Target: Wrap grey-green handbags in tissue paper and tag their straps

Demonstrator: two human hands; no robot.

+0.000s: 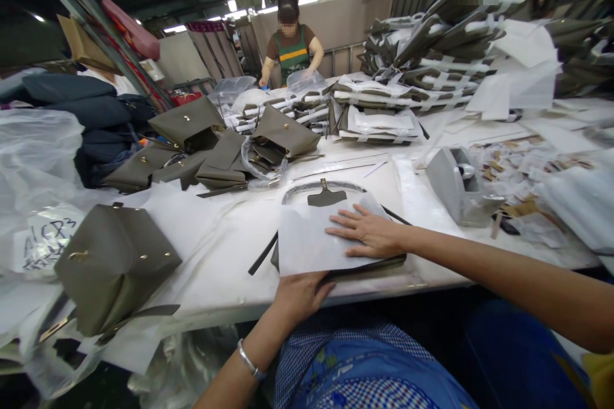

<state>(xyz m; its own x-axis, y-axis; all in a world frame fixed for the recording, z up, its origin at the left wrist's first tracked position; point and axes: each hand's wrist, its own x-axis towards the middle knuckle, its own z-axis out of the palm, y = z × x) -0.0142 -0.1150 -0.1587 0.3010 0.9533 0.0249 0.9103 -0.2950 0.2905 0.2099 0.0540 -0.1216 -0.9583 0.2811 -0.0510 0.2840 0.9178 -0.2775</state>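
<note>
A dark olive handbag [369,270] lies on the white table in front of me, mostly covered by a white paper sheet [307,239]. Its plastic-wrapped handle [307,185] and a tab with a metal clasp [327,198] show above the paper. My right hand [367,232] rests flat on the sheet with fingers spread. At the bag's near edge is my left hand [302,297]; its thumb shows, while the other fingers are hidden under the paper or bag, so I cannot tell its grip. Dark straps stick out on both sides of the bag.
Another olive bag [119,262] stands at the left near a clear plastic bag [38,160]. Several olive bags [283,131] lie behind. A grey tape dispenser [453,182] is at right, beside scattered small tags [522,163]. Wrapped pieces [378,121] are stacked before a co-worker [290,45].
</note>
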